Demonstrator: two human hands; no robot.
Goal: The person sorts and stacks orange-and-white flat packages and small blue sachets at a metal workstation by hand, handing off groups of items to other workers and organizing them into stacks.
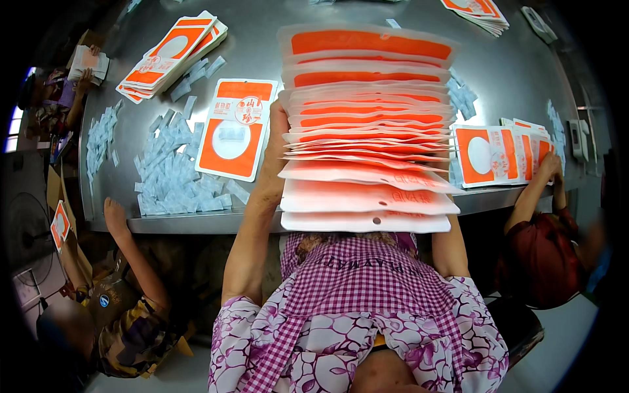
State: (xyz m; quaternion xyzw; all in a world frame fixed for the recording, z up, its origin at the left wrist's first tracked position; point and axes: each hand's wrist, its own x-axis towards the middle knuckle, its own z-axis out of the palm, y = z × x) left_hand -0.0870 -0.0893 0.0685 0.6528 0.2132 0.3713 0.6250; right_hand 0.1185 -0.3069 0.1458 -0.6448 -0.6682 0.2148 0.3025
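Observation:
A thick, fanned stack of flat orange-and-white plastic pouches (368,118) is held up before my chest, just above the table's front edge. My left hand (278,130) grips its left side, the fingers hidden behind the pouches. On the right side the stack covers nearly all of my right hand, while my right forearm (448,250) shows below it. Left of my left hand, a single pouch (238,159) lies flat on the table, with a small packet in its round white window. Small pale-blue packets (169,167) are heaped beside that pouch.
The steel table (334,14) carries another pile of pouches (172,56) at the back left and one at the far right back (479,14). More packets (461,96) lie right of my stack. At right, a co-worker's hands (548,167) touch a pouch row (491,154). Other people stand left.

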